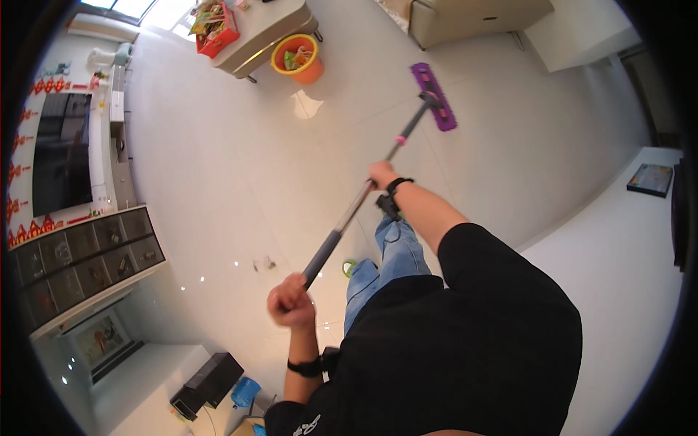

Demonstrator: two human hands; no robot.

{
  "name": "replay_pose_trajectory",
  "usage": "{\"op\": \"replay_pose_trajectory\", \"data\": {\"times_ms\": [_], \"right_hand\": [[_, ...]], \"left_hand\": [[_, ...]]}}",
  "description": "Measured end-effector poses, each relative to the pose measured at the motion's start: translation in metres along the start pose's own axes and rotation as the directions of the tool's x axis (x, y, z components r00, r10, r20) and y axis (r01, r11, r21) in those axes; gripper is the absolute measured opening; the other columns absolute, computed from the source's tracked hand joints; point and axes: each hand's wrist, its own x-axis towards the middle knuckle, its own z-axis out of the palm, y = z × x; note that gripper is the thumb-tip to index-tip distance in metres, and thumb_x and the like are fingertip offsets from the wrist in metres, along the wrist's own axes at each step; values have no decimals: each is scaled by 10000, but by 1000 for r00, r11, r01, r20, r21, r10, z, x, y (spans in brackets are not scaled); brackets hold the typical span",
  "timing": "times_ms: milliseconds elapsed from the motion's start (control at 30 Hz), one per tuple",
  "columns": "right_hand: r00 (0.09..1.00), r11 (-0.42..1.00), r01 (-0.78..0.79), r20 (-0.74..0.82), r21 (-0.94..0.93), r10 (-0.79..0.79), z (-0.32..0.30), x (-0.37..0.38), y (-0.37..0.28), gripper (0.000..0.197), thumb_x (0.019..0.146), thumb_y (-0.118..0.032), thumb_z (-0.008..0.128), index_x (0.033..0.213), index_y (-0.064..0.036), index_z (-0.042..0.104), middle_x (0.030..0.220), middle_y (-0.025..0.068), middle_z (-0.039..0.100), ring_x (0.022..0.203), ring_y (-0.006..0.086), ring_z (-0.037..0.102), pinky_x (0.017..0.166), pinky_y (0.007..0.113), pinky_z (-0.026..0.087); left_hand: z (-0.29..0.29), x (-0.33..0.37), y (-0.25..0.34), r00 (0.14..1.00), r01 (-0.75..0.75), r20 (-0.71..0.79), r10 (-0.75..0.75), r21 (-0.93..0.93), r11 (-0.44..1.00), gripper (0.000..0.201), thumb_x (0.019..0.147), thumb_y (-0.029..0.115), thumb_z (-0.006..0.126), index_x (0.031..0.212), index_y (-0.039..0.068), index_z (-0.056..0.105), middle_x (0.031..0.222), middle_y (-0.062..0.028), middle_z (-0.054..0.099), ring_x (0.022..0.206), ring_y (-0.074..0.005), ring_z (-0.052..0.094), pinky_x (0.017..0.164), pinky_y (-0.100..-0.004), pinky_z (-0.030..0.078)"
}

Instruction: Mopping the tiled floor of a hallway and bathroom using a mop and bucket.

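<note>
A flat mop with a purple fringed head [443, 115] lies across both my hands' reach, its pad on the pale tiled floor [240, 174] ahead and to the right. My left hand [292, 302] is wrapped round the upper end of the mop's grey handle [322, 259]. Farther along, my right hand [382, 175] grips the silver middle of the pole. The pole slants away from me toward the head, with a pink ring below my right hand. Black straps circle both wrists.
An orange bucket with a yellow rim [301, 71] stands beside a low table [273, 29] bearing a red basket [220, 42]. A beige sofa [476, 20] is at the far right. Along the left are a television [62, 154] and a glass-fronted cabinet [91, 254]. A white surface [603, 240] lies right.
</note>
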Motion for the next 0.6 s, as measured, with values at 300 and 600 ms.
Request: {"op": "replay_pose_trajectory", "data": {"times_ms": [300,600], "right_hand": [[869,918,371,295,144,-397,1,-27,-342,112,544,-177,731,580,-152,628,561,9,595,578,223,628,429,382,454],[695,24,-685,662,729,-281,-20,-56,-343,135,767,-40,471,900,-30,485,720,94,556,640,217,613,534,389,526]], "left_hand": [[-29,-95,174,872,-369,-231,431,267,890,349,817,211,345,489,121,269,404,-10,233,385,-132,239,546,-298,320],[32,-94,148,864,-496,407,296,588,639,380,784,188,503,449,40,400,422,-56,430,359,-183,437,477,-309,414]]}}
